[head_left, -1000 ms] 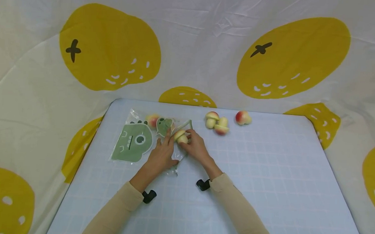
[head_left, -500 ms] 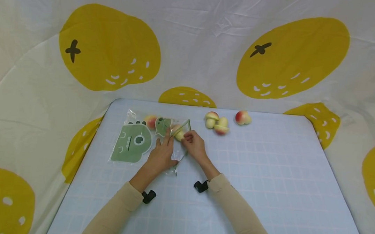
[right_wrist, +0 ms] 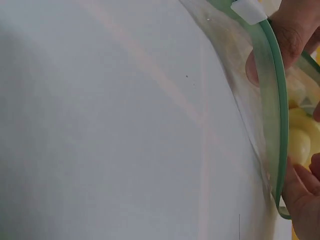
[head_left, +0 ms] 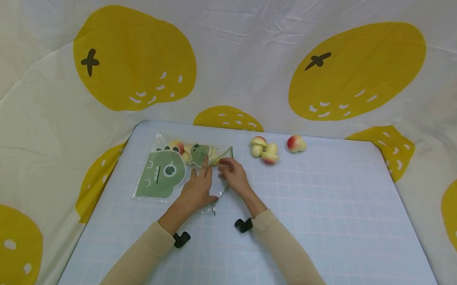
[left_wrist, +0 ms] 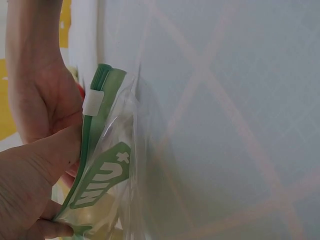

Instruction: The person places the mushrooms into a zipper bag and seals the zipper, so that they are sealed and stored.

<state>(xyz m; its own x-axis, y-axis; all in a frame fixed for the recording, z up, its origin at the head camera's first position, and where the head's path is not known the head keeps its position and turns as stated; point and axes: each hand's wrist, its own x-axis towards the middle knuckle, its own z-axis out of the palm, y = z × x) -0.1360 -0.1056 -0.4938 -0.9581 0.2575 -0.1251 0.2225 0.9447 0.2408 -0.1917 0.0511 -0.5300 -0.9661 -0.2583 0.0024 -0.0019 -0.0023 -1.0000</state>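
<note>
Bag [head_left: 162, 173] lies on the worktop [head_left: 325, 214] with mushrooms [head_left: 178, 147] inside, your left hand [head_left: 196, 187] resting on it near its open mouth, fingers spread apart. Your right hand [head_left: 235, 176] is at that mouth, fingers loosely bent and slightly apart, while three loose mushrooms [head_left: 271, 149] sit farther off to the right.

Soft even light, dimmer wrist views

left hand [head_left: 196, 188]: fingers spread | right hand [head_left: 234, 176]: fingers bent | hands close
</note>
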